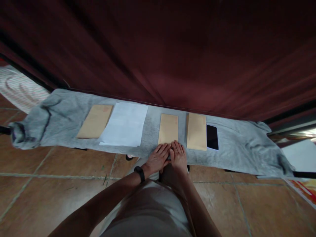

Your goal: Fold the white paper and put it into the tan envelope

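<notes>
My left hand (158, 158) and my right hand (178, 155) lie side by side, fingers stretched flat on the grey cloth (61, 112), holding nothing. Their fingertips touch the near edge of a brown envelope (168, 127) that lies lengthwise on the cloth. A black band sits on my left wrist. A second brown envelope (197, 131) lies just right of the first, beside a black phone (212, 137). Further left lie white sheets of paper (125, 123) and a third brown envelope (95, 121).
The grey cloth covers a long low surface in front of a dark red curtain (172, 49). Brown floor tiles (49, 184) spread below. A white sheet (300, 154) and colourful printed paper (304, 191) lie at the right edge. Striped fabric (19, 89) shows at far left.
</notes>
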The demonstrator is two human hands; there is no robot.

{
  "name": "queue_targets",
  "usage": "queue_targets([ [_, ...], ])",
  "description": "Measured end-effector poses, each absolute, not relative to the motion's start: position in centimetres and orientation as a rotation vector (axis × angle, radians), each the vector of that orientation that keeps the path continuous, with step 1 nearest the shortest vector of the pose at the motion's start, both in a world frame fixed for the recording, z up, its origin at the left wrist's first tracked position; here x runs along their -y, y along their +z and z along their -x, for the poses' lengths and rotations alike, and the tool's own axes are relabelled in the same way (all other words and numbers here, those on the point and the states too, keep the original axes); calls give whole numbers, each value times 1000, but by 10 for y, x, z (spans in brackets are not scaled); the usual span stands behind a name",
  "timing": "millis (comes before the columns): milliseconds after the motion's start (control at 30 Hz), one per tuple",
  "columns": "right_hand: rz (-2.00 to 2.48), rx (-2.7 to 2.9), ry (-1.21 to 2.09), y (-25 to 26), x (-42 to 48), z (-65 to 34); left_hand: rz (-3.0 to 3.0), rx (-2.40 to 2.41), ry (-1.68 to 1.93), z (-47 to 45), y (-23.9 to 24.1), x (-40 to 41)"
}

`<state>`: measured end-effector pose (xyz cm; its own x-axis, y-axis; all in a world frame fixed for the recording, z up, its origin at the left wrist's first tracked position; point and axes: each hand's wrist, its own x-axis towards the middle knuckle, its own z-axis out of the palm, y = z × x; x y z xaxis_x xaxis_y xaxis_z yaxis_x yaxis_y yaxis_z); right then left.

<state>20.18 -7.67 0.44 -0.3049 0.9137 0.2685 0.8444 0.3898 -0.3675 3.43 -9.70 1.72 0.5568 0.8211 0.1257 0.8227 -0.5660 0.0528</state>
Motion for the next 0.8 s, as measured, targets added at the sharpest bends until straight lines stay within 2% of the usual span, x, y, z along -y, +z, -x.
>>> queue_targets([
  [800,1616,2129,114,8,-69,-178,2701,1442,-315,-34,9,92],
])
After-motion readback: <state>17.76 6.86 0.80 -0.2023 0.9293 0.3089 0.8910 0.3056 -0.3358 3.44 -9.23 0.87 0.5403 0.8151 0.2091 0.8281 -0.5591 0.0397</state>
